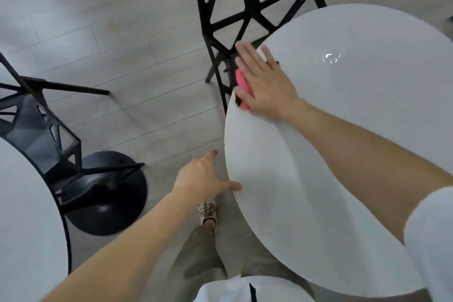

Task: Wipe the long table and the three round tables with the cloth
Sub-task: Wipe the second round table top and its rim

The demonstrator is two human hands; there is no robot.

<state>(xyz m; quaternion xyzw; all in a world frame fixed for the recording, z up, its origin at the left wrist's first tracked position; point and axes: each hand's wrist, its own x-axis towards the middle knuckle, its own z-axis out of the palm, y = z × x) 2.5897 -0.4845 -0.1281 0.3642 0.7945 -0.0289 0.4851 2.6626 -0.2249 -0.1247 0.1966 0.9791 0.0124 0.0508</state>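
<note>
Right now, head view only. I see the right hand (pixel 263 81) lying flat, fingers straight and slightly spread, pressing the pink cloth (pixel 241 82) onto the white round table (pixel 343 154) at its left rim. The cloth shows only as a strip under the palm's left side, right at the edge. I see the left hand (pixel 203 176) relaxed and unclenched, thumb resting on the same rim, closer to the body. A black lattice chair (pixel 245 7) stands just behind the cloth. A second round table (pixel 24 203) sits at the frame's left, with another black chair (pixel 36 125) and a black pedestal base (pixel 110 193) beside it.
</note>
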